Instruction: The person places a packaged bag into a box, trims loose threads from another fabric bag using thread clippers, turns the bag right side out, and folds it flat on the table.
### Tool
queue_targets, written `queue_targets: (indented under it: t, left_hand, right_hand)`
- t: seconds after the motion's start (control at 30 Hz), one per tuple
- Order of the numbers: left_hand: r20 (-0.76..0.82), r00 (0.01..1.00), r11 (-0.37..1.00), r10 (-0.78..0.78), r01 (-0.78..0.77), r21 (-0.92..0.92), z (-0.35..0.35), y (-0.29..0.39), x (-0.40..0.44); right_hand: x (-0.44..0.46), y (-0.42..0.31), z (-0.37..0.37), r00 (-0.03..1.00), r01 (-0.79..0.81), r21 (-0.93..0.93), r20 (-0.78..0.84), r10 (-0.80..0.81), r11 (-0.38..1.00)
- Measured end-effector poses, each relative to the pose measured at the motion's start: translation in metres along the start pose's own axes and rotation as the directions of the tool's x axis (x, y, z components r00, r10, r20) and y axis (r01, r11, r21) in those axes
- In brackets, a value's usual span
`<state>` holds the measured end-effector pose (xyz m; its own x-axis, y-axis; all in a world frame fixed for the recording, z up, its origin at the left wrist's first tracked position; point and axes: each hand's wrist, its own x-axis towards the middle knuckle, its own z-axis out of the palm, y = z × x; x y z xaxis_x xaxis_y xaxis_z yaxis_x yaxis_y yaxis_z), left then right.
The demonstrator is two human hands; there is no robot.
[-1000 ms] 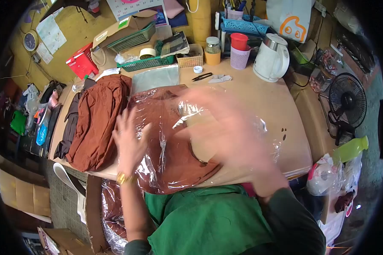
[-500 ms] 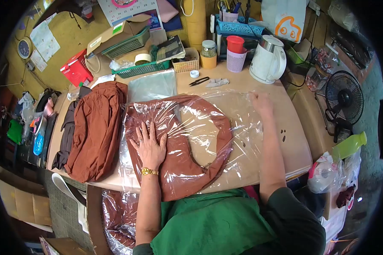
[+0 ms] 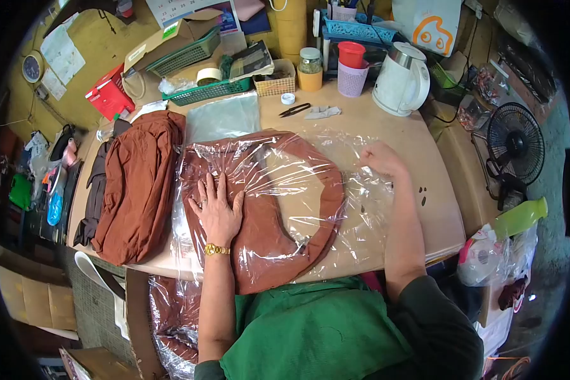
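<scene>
A rust-brown cloth shoulder bag (image 3: 253,234) with a wide curved strap lies flat inside a clear plastic bag (image 3: 367,196) on the table. My left hand (image 3: 218,212), with a gold watch at the wrist, rests spread on the plastic over the body of the shoulder bag. To the right, my right hand (image 3: 383,158) is closed at the loose end of the plastic, its fingers curled on the film. Left of the plastic lies a stack of folded brown cloth bags (image 3: 139,190), with dark cloth along its outer side.
Behind the work lie a flat clear sheet (image 3: 225,117), black thread snips (image 3: 295,110) and a grey scrap (image 3: 323,112). A white kettle (image 3: 396,79), a jar (image 3: 310,66) and green baskets (image 3: 209,93) line the back. A fan (image 3: 516,139) stands at the right.
My right hand has shifted slightly left, its fist turned inward, and the plastic beside it has bunched. My left hand stays flat on the bag. The view has shifted slightly.
</scene>
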<state>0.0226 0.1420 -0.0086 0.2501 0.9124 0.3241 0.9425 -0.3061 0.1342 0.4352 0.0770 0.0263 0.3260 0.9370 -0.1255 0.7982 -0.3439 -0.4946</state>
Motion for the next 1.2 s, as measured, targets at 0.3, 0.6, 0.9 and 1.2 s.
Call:
queue_targets:
  t: [0.3, 0.6, 0.9, 1.2]
  left_hand:
    - [0.014, 1.0, 1.0, 0.002, -0.002, -0.013, -0.002, 0.0, 0.0]
    - [-0.02, 1.0, 1.0, 0.003, -0.003, -0.023, 0.0, 0.0, -0.001]
    - [-0.023, 1.0, 0.999, 0.004, -0.005, -0.043, -0.002, -0.001, -0.001]
    - [-0.014, 1.0, 0.999, -0.006, 0.005, -0.054, -0.002, -0.001, -0.001]
  right_hand:
    - [-0.024, -0.012, -0.026, 0.99, 0.012, 0.546, 0.113, -0.088, 0.837]
    - [-0.01, -0.056, 0.059, 0.957, 0.283, 0.322, -0.152, -0.245, 0.903]
    - [-0.03, -0.1, 0.024, 0.925, -0.209, 0.971, 0.235, -0.299, 0.119]
    - [-0.04, -0.097, 0.021, 0.863, -0.347, 0.937, 0.334, -0.379, 0.036]
